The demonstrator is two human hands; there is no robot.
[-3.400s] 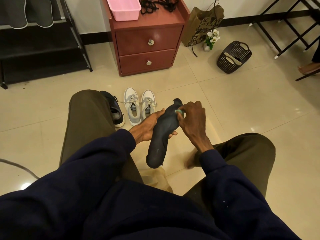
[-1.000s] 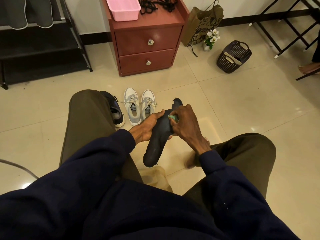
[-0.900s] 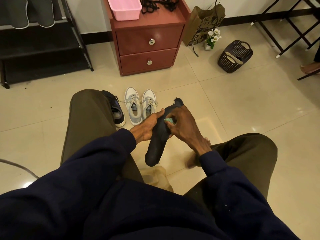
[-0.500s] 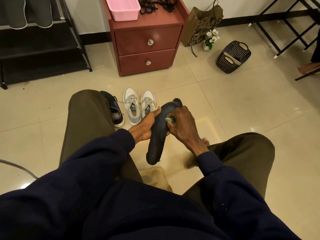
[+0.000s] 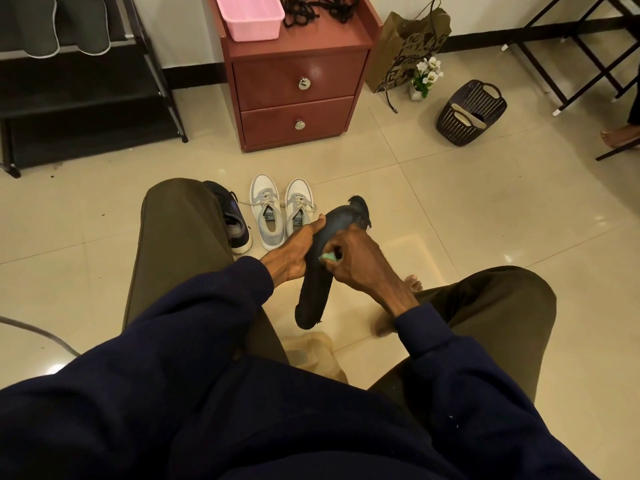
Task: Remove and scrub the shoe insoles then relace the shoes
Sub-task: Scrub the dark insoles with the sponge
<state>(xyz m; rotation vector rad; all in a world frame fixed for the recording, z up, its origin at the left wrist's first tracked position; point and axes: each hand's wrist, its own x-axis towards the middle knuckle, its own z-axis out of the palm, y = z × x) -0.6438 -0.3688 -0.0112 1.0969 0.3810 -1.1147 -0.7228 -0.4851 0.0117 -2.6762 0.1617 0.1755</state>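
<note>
The insole [image 5: 316, 292] sat in my left hand [image 5: 294, 252], a sponge [image 5: 328, 258] between it and my right hand [image 5: 356, 263]. Beyond, on the floor [image 5: 457, 216], stood a pair of shoes [image 5: 269, 220], a single shoe [image 5: 233, 223] to their left; behind these, a cabinet [image 5: 325, 69] bore a tub [image 5: 252, 29] and laces [image 5: 318, 8], a basket [image 5: 453, 126] well to its right.

Left hand [image 5: 294, 252]: thumb extended along insole [image 5: 315, 299] edge, fingers hidden behind it. Right hand [image 5: 356, 261]: knuckles up, fingertips pinching green scrubber [image 5: 328, 258] against insole face. Both forearms angled inward, dark sleeves to wrists.
</note>
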